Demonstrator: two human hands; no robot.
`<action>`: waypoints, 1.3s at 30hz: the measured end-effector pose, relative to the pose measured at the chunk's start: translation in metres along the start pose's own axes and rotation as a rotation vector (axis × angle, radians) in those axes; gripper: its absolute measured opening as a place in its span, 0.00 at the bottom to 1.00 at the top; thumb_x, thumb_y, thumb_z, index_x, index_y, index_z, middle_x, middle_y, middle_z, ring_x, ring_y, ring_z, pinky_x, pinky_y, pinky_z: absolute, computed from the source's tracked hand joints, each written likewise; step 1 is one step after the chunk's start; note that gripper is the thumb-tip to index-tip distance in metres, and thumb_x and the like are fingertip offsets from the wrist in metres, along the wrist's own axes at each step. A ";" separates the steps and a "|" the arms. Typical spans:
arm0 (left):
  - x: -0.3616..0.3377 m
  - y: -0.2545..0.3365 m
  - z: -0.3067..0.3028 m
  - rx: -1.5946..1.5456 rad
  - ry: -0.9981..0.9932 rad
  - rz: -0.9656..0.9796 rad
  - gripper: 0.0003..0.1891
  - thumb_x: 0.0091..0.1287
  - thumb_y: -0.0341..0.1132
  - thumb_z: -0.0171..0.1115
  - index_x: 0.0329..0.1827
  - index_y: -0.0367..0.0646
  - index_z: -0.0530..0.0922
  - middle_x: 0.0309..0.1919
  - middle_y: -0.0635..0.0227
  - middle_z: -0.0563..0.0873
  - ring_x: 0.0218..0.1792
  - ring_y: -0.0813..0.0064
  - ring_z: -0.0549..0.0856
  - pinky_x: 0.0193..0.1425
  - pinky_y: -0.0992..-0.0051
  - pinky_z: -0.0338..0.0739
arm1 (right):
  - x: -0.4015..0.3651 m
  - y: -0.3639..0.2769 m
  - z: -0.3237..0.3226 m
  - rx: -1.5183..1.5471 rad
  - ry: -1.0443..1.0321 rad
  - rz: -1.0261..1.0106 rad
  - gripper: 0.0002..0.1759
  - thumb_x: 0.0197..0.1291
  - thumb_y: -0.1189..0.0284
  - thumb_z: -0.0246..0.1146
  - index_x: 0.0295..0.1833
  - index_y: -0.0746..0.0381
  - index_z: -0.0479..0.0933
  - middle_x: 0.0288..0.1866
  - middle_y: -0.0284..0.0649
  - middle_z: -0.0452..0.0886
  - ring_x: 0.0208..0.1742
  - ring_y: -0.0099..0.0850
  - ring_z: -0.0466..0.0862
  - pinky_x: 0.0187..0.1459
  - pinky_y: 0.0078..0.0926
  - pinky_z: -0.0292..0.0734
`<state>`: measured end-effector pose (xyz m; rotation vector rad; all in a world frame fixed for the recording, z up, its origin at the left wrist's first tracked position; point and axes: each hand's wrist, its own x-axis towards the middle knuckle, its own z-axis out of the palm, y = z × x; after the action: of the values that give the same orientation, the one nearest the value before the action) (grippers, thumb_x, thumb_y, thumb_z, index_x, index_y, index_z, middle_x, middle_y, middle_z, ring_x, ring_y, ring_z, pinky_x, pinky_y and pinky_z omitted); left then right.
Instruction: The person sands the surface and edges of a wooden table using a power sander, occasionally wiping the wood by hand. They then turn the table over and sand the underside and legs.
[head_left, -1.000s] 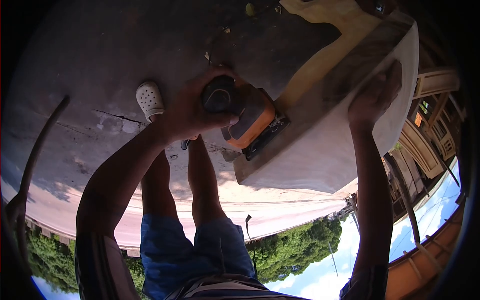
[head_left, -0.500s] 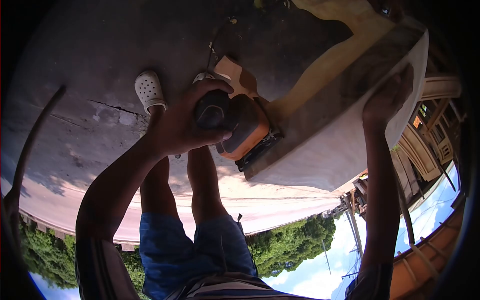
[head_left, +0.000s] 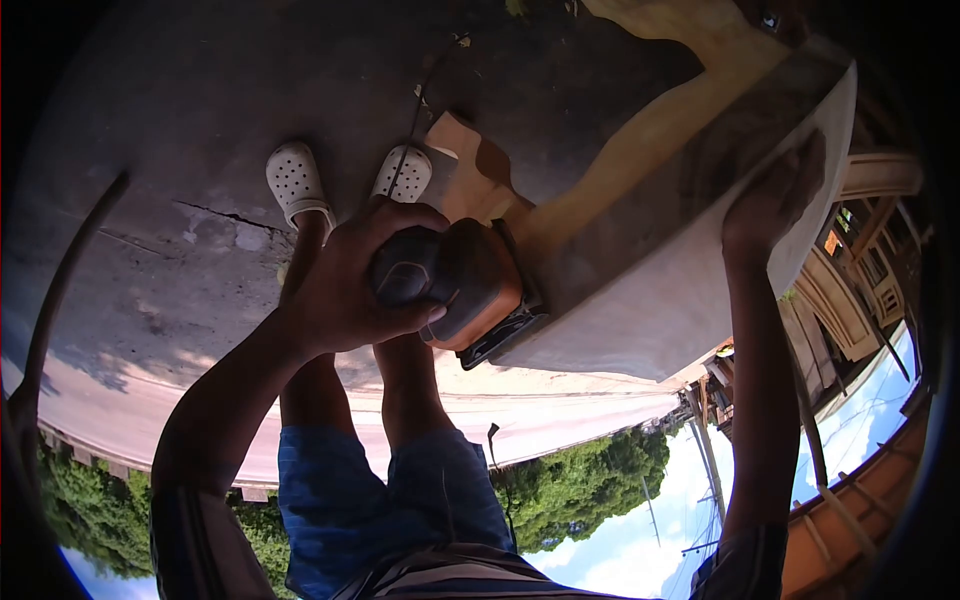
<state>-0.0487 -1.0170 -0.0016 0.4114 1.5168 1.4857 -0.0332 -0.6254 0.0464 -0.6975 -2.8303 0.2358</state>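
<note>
My left hand (head_left: 355, 275) is wrapped round the black top grip of an orange and black power sander (head_left: 480, 285). Its thumb presses the near side while the fingers curl over the far side. The sander's base sits against the near end of a large wooden panel (head_left: 630, 300), whose pale face slopes away to the right. Farther along this panel, my right hand (head_left: 775, 205) lies flat with its fingers stretched out. A thin dark cord (head_left: 408, 150) runs up from near the sander across the ground. Part of the sander's underside is hidden.
Two white perforated clogs (head_left: 297, 183) stand on the cracked concrete ground (head_left: 150, 250). A curved yellowish wooden piece (head_left: 640, 140) lies beyond the panel. Carved wooden furniture parts (head_left: 835, 300) are stacked at the right. A dark curved bar (head_left: 65, 280) rises at the left.
My left hand and the sander have moved left and slightly down along the panel's near end, uncovering the second clog. My right hand stays almost in place.
</note>
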 end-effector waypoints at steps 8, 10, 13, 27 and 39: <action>0.093 0.018 0.006 -0.097 -0.064 -0.122 0.40 0.50 0.29 0.79 0.69 0.48 0.72 0.58 0.61 0.81 0.61 0.66 0.82 0.67 0.64 0.75 | -0.001 0.012 -0.003 0.031 0.004 0.046 0.31 0.77 0.60 0.46 0.78 0.65 0.63 0.75 0.53 0.68 0.77 0.51 0.65 0.76 0.47 0.56; 0.063 0.012 0.008 -0.057 -0.043 -0.093 0.40 0.50 0.29 0.79 0.69 0.47 0.71 0.57 0.61 0.82 0.61 0.66 0.82 0.67 0.64 0.75 | 0.002 0.014 -0.002 0.020 0.001 0.035 0.30 0.77 0.60 0.46 0.78 0.65 0.63 0.75 0.53 0.68 0.76 0.51 0.65 0.76 0.47 0.56; 0.011 -0.003 0.005 0.013 -0.062 -0.101 0.41 0.49 0.30 0.80 0.69 0.45 0.70 0.56 0.59 0.82 0.60 0.66 0.82 0.67 0.64 0.75 | 0.002 0.012 0.000 0.010 0.009 0.025 0.30 0.77 0.60 0.46 0.77 0.66 0.64 0.75 0.54 0.68 0.76 0.51 0.65 0.76 0.47 0.57; 0.044 -0.008 -0.012 -0.124 -0.072 -0.155 0.41 0.50 0.30 0.80 0.69 0.46 0.71 0.57 0.61 0.81 0.62 0.69 0.80 0.69 0.65 0.74 | -0.004 -0.004 0.006 0.009 0.009 0.021 0.31 0.77 0.58 0.46 0.77 0.65 0.64 0.75 0.53 0.68 0.76 0.51 0.65 0.76 0.48 0.57; 0.100 -0.001 0.012 -0.195 0.006 -0.111 0.39 0.51 0.28 0.80 0.69 0.44 0.72 0.55 0.62 0.84 0.57 0.67 0.84 0.66 0.65 0.77 | 0.000 0.013 0.000 0.013 0.003 0.039 0.31 0.77 0.59 0.45 0.78 0.65 0.63 0.76 0.53 0.68 0.76 0.52 0.65 0.76 0.47 0.56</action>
<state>-0.0890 -0.9325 -0.0384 0.2041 1.3616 1.5305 -0.0276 -0.6137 0.0438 -0.7508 -2.8115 0.2591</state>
